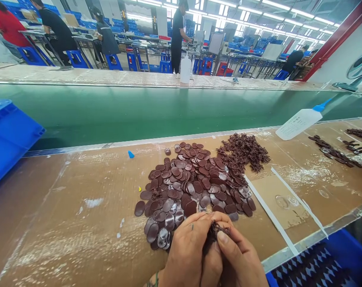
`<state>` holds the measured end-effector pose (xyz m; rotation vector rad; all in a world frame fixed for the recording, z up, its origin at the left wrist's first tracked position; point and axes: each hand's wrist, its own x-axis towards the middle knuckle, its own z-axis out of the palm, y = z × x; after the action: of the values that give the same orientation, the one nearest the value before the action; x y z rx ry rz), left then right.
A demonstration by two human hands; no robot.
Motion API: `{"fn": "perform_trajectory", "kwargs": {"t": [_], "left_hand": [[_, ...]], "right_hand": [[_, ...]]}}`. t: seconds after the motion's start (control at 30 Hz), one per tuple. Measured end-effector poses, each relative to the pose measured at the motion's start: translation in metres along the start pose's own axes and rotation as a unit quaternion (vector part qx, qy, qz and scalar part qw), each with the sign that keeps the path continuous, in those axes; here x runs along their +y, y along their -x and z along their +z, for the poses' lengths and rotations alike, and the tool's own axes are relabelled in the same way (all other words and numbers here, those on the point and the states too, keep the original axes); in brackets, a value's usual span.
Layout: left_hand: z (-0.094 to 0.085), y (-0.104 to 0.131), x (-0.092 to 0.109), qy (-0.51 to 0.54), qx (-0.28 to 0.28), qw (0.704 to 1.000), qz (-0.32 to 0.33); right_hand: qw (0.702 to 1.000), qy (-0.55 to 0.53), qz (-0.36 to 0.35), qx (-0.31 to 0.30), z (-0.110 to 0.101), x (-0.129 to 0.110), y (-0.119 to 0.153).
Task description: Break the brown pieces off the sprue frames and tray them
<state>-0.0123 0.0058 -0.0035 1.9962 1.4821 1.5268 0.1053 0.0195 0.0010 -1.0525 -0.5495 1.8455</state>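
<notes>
A: Grip?
B: Grasping dark frilly piece (216, 231) between left fingers (198, 228) and right fingers (228, 246), mostly hidden.
A: Handling?
B: Probably light, soft, fragile; best pinched as bunch, not by single strands.
A: Around?
B: Just ahead of fingers, oval discs (190, 209), maybe slippery, crowding reach. Farther ahead-right, frilly pile (243, 153), then white bottle (300, 124). Far left, blue bin (12, 137).

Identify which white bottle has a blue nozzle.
The near bottle, right of the brown pieces; the far one, upright across the green belt, has a white nozzle.

Brown covered workbench (88, 183), dark oval discs (195, 179), dark twiggy pile (243, 152), white squeeze bottle (299, 123)
</notes>
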Motion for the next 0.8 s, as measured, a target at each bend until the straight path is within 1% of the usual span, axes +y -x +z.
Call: {"fn": "perform_trajectory", "kwargs": {"t": [0.1, 0.2, 0.23, 0.27, 0.37, 0.43, 0.53, 0.67, 0.8], "left_hand": [[-0.004, -0.001, 0.003, 0.001, -0.008, 1.0, -0.003], [-0.005, 0.001, 0.003, -0.022, -0.025, 0.999, -0.018], [-0.004, 0.003, 0.003, -0.031, -0.023, 0.999, -0.019], [-0.003, 0.004, 0.002, -0.038, -0.015, 0.999, -0.017], [0.003, 0.005, -0.001, -0.035, 0.034, 0.999, 0.005], [0.006, 0.005, -0.003, -0.021, 0.05, 0.998, 0.012], [0.006, 0.001, -0.004, -0.016, 0.043, 0.999, 0.021], [0.001, -0.006, -0.002, 0.004, 0.037, 0.998, 0.041], [-0.006, -0.015, 0.005, 0.029, 0.021, 0.999, 0.028]], "right_hand": [[1.0, -0.009, -0.008, 0.005, 0.0, 0.002, 0.0], [1.0, -0.012, -0.004, 0.01, 0.001, 0.002, 0.0], [1.0, -0.015, -0.001, 0.007, 0.002, 0.002, 0.0], [1.0, -0.021, 0.001, 0.004, 0.002, 0.002, 0.0], [0.999, -0.038, -0.007, -0.004, 0.004, 0.001, 0.001], [0.999, -0.032, -0.013, 0.001, 0.004, 0.0, 0.001], [1.0, -0.017, -0.011, -0.004, 0.003, 0.0, 0.002], [0.999, 0.0, -0.033, -0.005, 0.003, 0.002, 0.002], [0.999, 0.013, -0.047, 0.006, 0.001, 0.003, 0.001]]}}
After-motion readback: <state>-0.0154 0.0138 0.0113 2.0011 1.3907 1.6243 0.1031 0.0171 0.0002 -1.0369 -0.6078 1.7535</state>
